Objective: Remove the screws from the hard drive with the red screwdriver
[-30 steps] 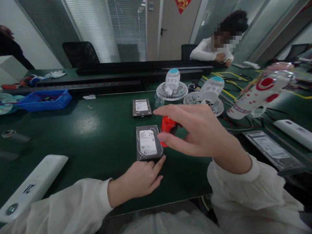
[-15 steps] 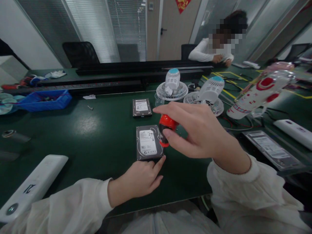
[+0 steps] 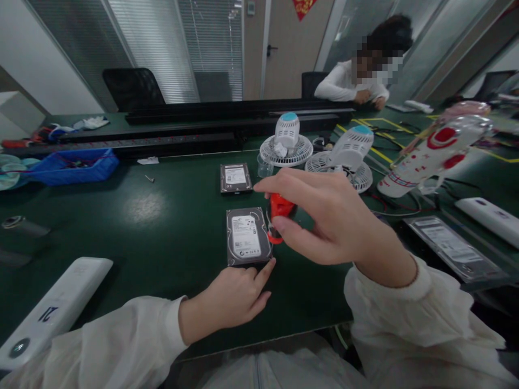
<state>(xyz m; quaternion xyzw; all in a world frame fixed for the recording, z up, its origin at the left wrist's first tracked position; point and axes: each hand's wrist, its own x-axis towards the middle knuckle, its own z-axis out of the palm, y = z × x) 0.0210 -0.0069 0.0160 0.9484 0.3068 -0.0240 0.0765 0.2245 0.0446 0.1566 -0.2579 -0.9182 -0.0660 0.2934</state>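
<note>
In the middle of the green table a hard drive (image 3: 245, 236) lies flat, its white label facing up. My left hand (image 3: 237, 297) rests against its near edge, the index fingertip at the near right corner and the thumb apart; some of its fingers are hidden. Above the drive's right edge, my right hand (image 3: 324, 216) grips the red and black handle of a screwdriver (image 3: 279, 208) between thumb and fingers. The handle stands roughly upright, and I cannot make out the tip. Farther back lies a second hard drive (image 3: 235, 178), touched by neither hand.
Two white fans (image 3: 287, 148) and a small clear cup (image 3: 265, 166) stand behind my right hand. A decorated bottle (image 3: 430, 156) and another drive (image 3: 454, 246) are to the right. Leftward are a blue bin (image 3: 77, 168), a screw (image 3: 150, 179) and a white device (image 3: 60, 302). A person (image 3: 344, 84) sits opposite.
The screwdriver handle has turned between my right fingers, showing more red toward me. My left hand and the hard drive have stayed in place.
</note>
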